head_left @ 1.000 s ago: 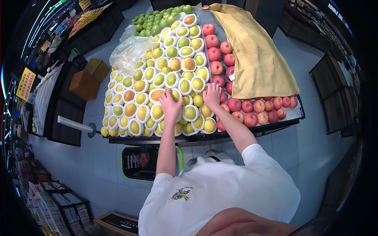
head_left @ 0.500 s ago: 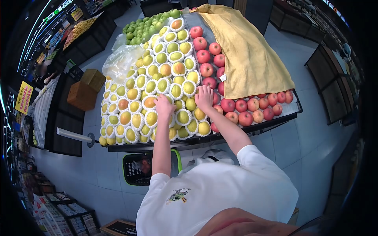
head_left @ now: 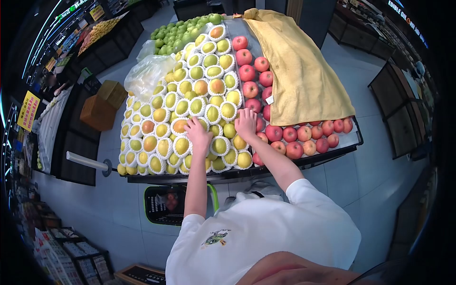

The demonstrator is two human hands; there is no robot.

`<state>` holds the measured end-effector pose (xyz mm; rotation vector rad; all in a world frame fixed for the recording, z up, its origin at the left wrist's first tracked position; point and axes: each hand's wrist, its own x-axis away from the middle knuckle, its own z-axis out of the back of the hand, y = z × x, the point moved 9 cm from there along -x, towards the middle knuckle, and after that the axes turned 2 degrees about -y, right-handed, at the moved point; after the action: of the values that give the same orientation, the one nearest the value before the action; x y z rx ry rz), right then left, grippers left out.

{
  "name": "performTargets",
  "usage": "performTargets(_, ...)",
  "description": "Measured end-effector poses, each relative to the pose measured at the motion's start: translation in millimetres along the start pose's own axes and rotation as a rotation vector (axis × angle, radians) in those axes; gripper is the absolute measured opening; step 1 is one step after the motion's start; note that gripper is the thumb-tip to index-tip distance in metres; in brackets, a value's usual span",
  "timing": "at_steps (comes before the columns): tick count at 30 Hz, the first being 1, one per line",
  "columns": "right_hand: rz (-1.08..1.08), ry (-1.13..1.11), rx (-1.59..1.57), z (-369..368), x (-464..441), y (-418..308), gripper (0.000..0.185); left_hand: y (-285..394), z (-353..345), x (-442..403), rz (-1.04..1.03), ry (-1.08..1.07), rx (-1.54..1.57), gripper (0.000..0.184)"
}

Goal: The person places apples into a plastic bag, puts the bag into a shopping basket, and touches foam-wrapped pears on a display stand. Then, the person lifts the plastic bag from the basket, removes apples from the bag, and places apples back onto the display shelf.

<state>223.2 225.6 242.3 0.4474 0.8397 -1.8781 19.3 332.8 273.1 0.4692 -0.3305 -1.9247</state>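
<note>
My left hand [head_left: 198,134] lies over the yellow-green pears in white foam nets, fingers apart and bent, touching a pear [head_left: 203,124] partly hidden under it. To its left sits an orange-tinged pear [head_left: 180,126]. My right hand [head_left: 246,125] rests at the border between the pears and the red apples, its fingers stretched forward and pointing away from me. I see no fruit in it, though its palm side is hidden. A netted pear [head_left: 228,110] is just left of its fingertips, and a red apple [head_left: 253,105] lies just beyond them.
A yellow cloth [head_left: 306,71] covers many apples. Green apples [head_left: 183,34] are piled at the back, near a clear plastic bag [head_left: 149,76]. Below the stand's front edge is a black basket [head_left: 154,209] with bagged fruit. A white pole [head_left: 88,160] juts out at left.
The view has shifted slightly. Both hands stay at about the same place among the fruit, and no piece has visibly been lifted.
</note>
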Motion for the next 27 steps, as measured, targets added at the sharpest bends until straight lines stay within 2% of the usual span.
performTargets(8,-0.005,-0.027,-0.02,-2.5,-1.5,1.1,0.025,-0.4,4.7,4.3,-0.058,0.105,0.024,0.088)
performTargets(15,0.017,-0.007,-0.04,0.3,0.0,-1.3,0.026,-1.6,8.6,7.8,0.008,0.094,0.101,0.089)
performTargets(27,-0.003,-0.002,-0.038,-1.7,-0.6,0.4,0.027,1.9,-3.6,-4.7,0.032,0.015,-0.017,0.077)
